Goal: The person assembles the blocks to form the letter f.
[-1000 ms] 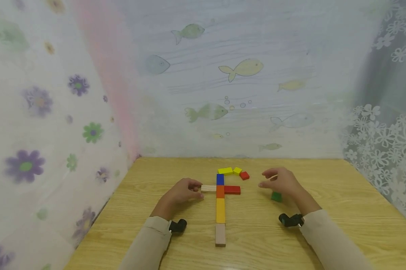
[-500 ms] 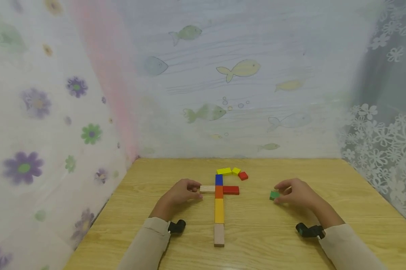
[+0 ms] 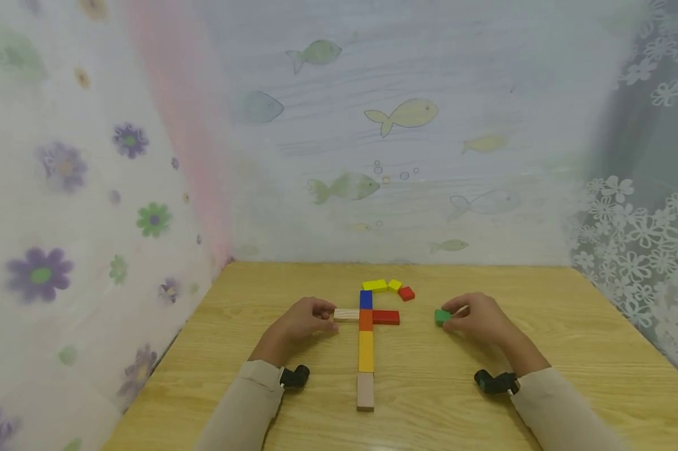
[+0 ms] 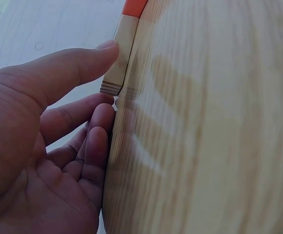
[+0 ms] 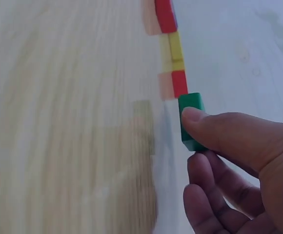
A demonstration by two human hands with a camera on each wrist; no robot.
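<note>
My right hand pinches a small green block between thumb and fingers, to the right of a cross of coloured blocks. In the right wrist view the thumb lies along the green block's face. My left hand holds the outer end of a plain wooden block, the cross's left arm, with thumb and fingers on either side. At the centre is an orange block, with a blue block above and a red block to the right. Below run a yellow-orange block and a light brown block.
Beyond the cross lie a long yellow block, a small yellow block and a small red block. The wooden tabletop meets a wall with drawn fish at the back.
My right hand has moved right and down to the green block, gripped it, and shifted it left toward the cross. The left hand stays at the plain block's end.
</note>
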